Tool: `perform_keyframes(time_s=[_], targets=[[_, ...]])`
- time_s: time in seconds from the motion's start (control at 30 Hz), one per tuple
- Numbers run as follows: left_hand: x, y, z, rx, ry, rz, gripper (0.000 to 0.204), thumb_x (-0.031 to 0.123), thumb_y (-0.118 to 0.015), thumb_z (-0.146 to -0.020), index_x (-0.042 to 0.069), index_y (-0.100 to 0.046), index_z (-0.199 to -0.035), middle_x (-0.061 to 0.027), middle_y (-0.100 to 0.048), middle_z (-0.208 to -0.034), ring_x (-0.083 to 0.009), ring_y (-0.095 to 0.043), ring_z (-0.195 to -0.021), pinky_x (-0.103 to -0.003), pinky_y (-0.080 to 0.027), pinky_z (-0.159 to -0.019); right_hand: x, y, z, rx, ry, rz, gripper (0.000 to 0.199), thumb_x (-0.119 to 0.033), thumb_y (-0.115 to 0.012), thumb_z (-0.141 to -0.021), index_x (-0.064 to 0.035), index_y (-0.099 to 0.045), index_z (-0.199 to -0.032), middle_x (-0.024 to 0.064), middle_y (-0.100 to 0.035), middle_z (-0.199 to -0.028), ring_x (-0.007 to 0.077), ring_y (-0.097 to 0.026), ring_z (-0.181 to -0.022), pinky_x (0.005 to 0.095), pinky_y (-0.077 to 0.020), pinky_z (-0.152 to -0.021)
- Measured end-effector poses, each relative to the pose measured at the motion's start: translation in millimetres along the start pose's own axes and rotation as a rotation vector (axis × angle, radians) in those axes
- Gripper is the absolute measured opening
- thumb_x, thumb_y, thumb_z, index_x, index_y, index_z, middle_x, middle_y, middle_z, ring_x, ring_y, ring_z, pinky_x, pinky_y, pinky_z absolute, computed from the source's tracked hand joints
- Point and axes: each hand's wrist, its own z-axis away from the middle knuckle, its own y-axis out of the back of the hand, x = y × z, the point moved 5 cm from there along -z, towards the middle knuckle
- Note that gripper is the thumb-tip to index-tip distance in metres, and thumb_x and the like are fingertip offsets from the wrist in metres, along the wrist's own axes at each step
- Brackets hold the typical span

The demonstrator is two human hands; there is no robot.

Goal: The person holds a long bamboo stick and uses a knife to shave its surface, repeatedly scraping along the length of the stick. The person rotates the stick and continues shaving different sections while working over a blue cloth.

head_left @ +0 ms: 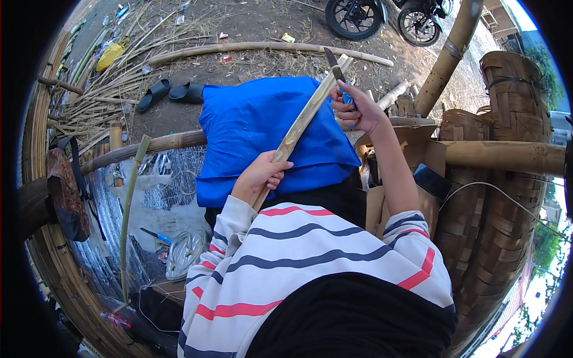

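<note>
A long split bamboo strip point(301, 123) slants across my lap, from near my chest at the lower left to its far end at the upper right. My left hand point(261, 174) is closed around its near part. In my right hand point(360, 109) is a knife point(337, 70) with a blue handle, gripped in a fist. The dark blade points up and away, lying against or just beside the strip near its far end; I cannot tell whether it cuts in. Under the strip, a blue cloth point(256, 113) covers my lap.
Black sandals point(156, 95) lie on the littered ground beyond the cloth. A bamboo pole point(268, 46) lies farther off, near motorcycle wheels point(356, 18). At right are a cardboard box point(428, 152), a phone point(432, 181) and tall woven bamboo rolls point(514, 95). A bamboo stick point(129, 209) leans at left.
</note>
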Motion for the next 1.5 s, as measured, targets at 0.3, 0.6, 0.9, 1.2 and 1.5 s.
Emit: perform_keyframes(time_s=[0.3,0.6,0.9,1.2,1.5], targets=[[4,1,2,-0.05,0.025,0.053,0.02,0.014,-0.065,-0.089,0.013,-0.046,-0.096,0.0074,-0.036,-0.056,-0.0003,-0.031,-0.042,-0.016,-0.025,-0.035,28,27,-22,0.128,-0.124,-0.065,0.039,-0.048,-0.049,-0.096,-0.0133,-0.044,-0.08,-0.0085,-0.027,-0.055,0.0008,-0.018,-0.04,0.0176,-0.0141,-0.034],[2,13,2,-0.09,0.008,0.153,0.023,0.016,-0.066,-0.089,0.016,-0.043,-0.089,0.008,-0.036,-0.055,0.0004,-0.031,-0.04,-0.015,-0.024,-0.034,15,59,14,0.315,-0.064,0.235,0.041,-0.048,-0.055,-0.093,-0.0112,-0.047,-0.076,-0.0079,-0.029,-0.052,0.0026,-0.021,-0.04,0.0194,-0.0159,-0.036],[3,7,-2,-0.06,0.015,0.093,0.021,0.016,-0.066,-0.089,0.015,-0.045,-0.092,0.0076,-0.036,-0.056,0.0,-0.031,-0.041,-0.015,-0.025,-0.035,-12,26,18,0.779,0.475,1.236,0.043,-0.041,-0.061,-0.088,-0.0028,-0.059,-0.069,0.0054,-0.051,-0.056,0.0171,-0.048,-0.052,0.0336,-0.04,-0.053],[-1,3,-8,0.049,-0.035,0.013,0.019,0.01,-0.063,-0.088,0.012,-0.046,-0.096,0.0051,-0.038,-0.057,-0.0007,-0.032,-0.042,-0.017,-0.026,-0.035,25,28,-35,1.015,0.577,1.776,0.036,-0.03,-0.052,-0.092,-0.0031,-0.066,-0.072,0.0204,-0.063,-0.068,0.0368,-0.064,-0.065,0.0473,-0.0511,-0.062],[4,2,-13,0.065,-0.01,-0.032,0.022,0.004,-0.059,-0.087,0.008,-0.046,-0.104,0.0044,-0.039,-0.058,-0.0013,-0.033,-0.042,-0.017,-0.028,-0.036,27,50,-53,1.053,0.826,1.791,0.038,-0.026,-0.046,-0.096,-0.0042,-0.061,-0.069,0.0169,-0.062,-0.06,0.0349,-0.064,-0.057,0.0445,-0.0512,-0.055]])
